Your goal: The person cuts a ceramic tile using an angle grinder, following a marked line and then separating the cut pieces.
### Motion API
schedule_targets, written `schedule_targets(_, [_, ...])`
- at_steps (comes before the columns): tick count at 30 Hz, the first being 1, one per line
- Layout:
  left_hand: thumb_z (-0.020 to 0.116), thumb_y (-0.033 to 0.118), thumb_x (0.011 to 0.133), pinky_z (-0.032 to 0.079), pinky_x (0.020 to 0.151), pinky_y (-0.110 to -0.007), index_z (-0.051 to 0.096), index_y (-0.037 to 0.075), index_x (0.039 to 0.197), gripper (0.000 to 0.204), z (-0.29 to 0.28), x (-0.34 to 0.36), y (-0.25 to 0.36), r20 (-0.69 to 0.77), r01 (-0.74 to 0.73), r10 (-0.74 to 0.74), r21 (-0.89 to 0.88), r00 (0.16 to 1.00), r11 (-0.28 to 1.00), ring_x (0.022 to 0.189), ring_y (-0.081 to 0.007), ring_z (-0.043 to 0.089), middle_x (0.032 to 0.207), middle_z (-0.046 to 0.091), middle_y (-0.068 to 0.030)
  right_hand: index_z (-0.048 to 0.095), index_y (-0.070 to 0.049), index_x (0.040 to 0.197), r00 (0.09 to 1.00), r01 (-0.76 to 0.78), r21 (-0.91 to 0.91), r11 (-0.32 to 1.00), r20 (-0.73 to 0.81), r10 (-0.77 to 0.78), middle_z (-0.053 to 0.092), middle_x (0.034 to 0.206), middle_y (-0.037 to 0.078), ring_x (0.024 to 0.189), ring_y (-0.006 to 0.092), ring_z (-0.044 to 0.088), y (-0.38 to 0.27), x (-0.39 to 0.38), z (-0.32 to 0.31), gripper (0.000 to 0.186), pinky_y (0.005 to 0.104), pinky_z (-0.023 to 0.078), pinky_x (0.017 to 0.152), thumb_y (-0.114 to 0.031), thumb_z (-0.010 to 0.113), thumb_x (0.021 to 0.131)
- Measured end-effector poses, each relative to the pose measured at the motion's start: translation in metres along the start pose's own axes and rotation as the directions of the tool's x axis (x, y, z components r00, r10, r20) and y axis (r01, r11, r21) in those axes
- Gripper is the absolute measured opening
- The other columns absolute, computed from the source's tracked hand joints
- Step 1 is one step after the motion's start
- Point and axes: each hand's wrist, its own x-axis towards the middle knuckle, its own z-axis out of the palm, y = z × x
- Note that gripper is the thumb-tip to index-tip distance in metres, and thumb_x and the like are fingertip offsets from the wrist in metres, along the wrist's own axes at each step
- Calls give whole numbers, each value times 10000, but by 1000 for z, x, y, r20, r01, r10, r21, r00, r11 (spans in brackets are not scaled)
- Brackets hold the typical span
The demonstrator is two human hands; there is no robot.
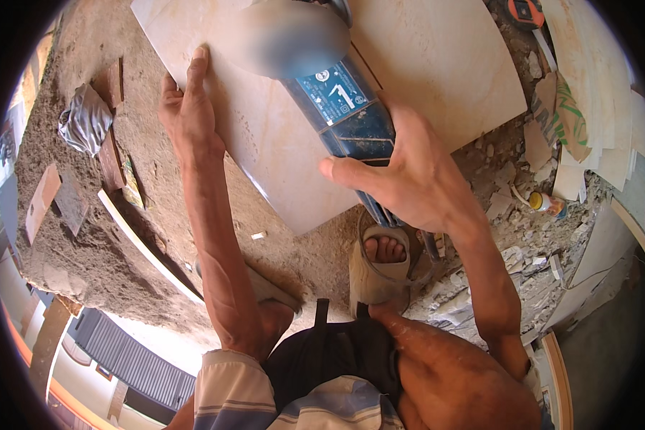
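As left fingers [198, 63] hold a tile [261, 154] (cream), right fingers [345, 171] grip a blue tool [340, 104].

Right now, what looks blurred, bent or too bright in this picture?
Head view: a smooth blur hides part of the blue power tool, while the right hand looks fairly sharp; head view: the grey ribbed panel bows, likely from the wide lens; head view: the patch beside that panel washes out nearly white.

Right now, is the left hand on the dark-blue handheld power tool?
No, the left hand holds the flat beige tile, while the right hand grips the tool.
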Motion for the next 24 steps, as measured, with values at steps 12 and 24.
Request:
schedule_targets(12, [897,241,1008,648,1001,-342,669,-60,1420,559,-2,3,-5,-5,-5,5,0,1000,1000,1123,-223,795,1279,806,-174,670,53,1179,998,-59,-47,997,18,60,749,902,204,792,303,757,-5,-7,-4,591,450,614,788,-393,861,842])
schedule_targets(24, [903,247,1001,648,1009,-343,630,-93,1443,621,-2,3,-4,9,-7,7,-16,1000,1000,1135,-234,792,1297,795,-192,701,-24,1088,999,-32,5,999,-11,32,696,898,82,783,198,681,3,-18,-2,602,390,573,747,-514,943,834])
